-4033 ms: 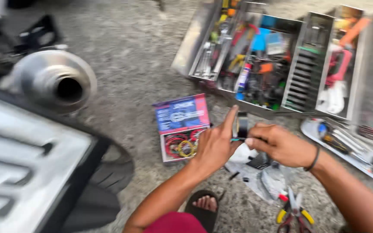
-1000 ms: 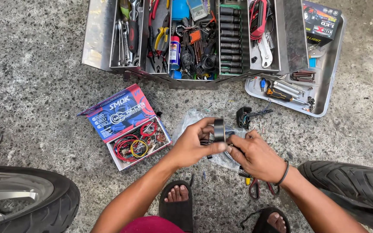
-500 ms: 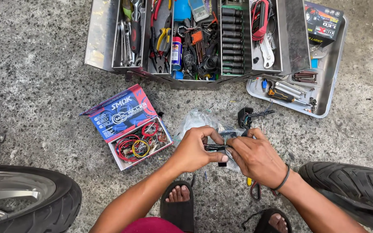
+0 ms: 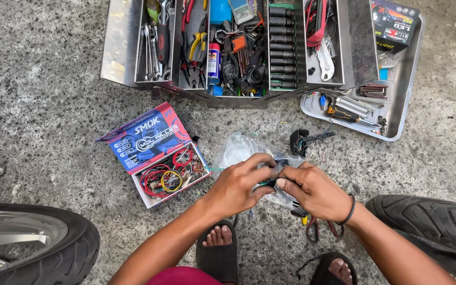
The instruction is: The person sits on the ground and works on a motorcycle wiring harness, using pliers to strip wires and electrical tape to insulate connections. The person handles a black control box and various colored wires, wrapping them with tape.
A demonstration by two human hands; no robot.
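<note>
The left hand (image 4: 238,184) and the right hand (image 4: 315,191) meet over the concrete floor (image 4: 38,121), fingertips pressed together around a small dark part (image 4: 268,183). Both hands are closed in a pinch on it. Little of the part shows between the fingers: it is dark, short and narrow, and its exact shape cannot be told. It sits just above a crumpled clear plastic bag (image 4: 238,150) lying on the floor.

At the far left, a tyre (image 4: 54,248) on a silver rim fills the lower corner, well apart from the hands. Next comes an open blue and red box (image 4: 149,140), its lid tilted back, with coils of red, yellow and black wire (image 4: 167,177) in the tray, near the left hand. Above it stands an open metal toolbox (image 4: 120,42) with fold-out trays full of wrenches, pliers (image 4: 199,45), a spray can (image 4: 214,58) and a row of sockets (image 4: 282,47).

Just beyond the hands lies a small black plug with wires (image 4: 304,141). Under the right wrist, red-handled pliers (image 4: 317,228) rest on the floor, partly hidden by the arm. A dark band (image 4: 350,211) circles the right wrist. To the upper right a metal tray (image 4: 405,105) holds a screwdriver (image 4: 344,113) and a black cardboard box (image 4: 394,24). A second tyre (image 4: 428,227) lies at the lower right. Two sandalled feet (image 4: 217,248) show at the bottom edge.
</note>
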